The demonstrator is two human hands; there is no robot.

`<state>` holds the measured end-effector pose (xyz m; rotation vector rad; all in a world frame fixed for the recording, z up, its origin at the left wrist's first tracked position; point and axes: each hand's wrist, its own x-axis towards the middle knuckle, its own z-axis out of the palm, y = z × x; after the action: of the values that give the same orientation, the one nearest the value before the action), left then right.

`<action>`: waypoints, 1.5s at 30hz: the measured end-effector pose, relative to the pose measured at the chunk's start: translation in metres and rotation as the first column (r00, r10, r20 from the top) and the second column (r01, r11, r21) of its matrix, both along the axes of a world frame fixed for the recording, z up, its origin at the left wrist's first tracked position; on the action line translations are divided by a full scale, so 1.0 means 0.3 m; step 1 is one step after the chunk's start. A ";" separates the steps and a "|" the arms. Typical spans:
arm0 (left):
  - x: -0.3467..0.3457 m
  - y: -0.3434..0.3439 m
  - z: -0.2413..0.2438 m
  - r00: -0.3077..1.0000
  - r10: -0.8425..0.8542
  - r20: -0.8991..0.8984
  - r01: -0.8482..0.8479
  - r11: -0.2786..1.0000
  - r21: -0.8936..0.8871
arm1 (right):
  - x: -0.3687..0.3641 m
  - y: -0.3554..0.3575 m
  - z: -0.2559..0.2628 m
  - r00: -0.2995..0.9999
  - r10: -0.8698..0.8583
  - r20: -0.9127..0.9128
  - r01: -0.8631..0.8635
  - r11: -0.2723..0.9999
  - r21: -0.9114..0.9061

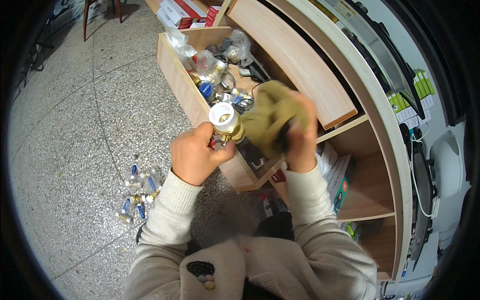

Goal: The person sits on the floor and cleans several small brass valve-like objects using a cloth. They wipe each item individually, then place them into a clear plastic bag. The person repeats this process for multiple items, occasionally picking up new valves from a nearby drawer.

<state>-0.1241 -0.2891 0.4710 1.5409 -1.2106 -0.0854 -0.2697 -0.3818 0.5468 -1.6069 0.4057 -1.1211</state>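
Note:
In my left hand (198,152) is a brass valve (230,125) with a white plastic end turned up towards me; a bit of red shows by my thumb. My right hand (302,135), blurred, holds a yellowish-green cloth (275,116) just right of the valve. Both hands are over the near part of an open wooden drawer (180,86). Inside it lie clear plastic bags (238,47), a round blue-faced part (206,90) and assorted fittings. On the floor at the left sits a group of brass valves with blue handles (140,210), some in clear plastic.
The speckled stone floor (75,131) spreads to the left, with chair legs (86,22) at the top. A wooden cabinet (371,168) with boxes (339,183) on its shelf stands at the right. Red and white boxes (180,15) lie beyond the drawer.

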 end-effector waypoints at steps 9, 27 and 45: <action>0.008 0.008 -0.009 0.968 -0.030 0.249 0.062 0.991 -0.121 | 0.152 0.016 -0.028 0.895 -0.062 -0.442 -0.044 0.973 -0.226; 0.025 0.013 -0.031 0.902 -0.088 0.423 0.262 0.889 -0.375 | 0.061 0.032 0.001 0.933 0.221 -0.283 -0.193 0.973 0.124; -0.041 -0.022 0.004 0.236 -0.371 -0.898 -0.031 0.921 -0.388 | -0.178 -0.045 -0.121 0.686 -0.659 -0.309 0.092 0.500 -0.861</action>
<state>-0.1365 -0.2958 0.4723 0.6993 -0.2824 -0.8485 -0.3230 -0.3953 0.5105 -2.8622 0.8309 -1.1658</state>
